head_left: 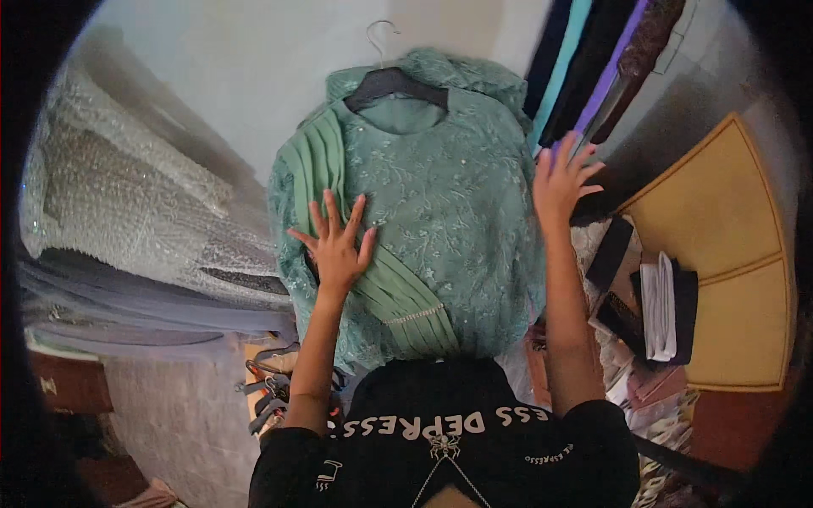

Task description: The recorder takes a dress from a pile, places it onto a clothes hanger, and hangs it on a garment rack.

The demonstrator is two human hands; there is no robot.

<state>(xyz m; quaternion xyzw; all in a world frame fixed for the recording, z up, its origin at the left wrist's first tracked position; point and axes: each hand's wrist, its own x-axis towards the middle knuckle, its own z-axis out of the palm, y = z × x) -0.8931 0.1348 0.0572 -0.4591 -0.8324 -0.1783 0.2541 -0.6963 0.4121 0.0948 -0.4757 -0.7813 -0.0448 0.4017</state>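
Observation:
A green embroidered dress (449,195) hangs in front of me on a black hanger (398,83) with a metal hook. A lighter green pleated sash (406,292) runs from its left shoulder down across the front, with a beaded band near its lower end. My left hand (336,250) lies on the sash and the dress front, fingers spread. Beside the dress's right edge, my right hand (561,182) is raised with its fingers apart, holding nothing. I cannot tell whether it touches the dress there.
A sparkly pale gown (152,195) spreads out at left, above grey tulle (127,296). Dark, turquoise and purple fabrics (584,76) hang at upper right. A mustard padded panel (720,262) stands at right behind folded white cloth (659,309). Several hangers (269,394) sit at lower left.

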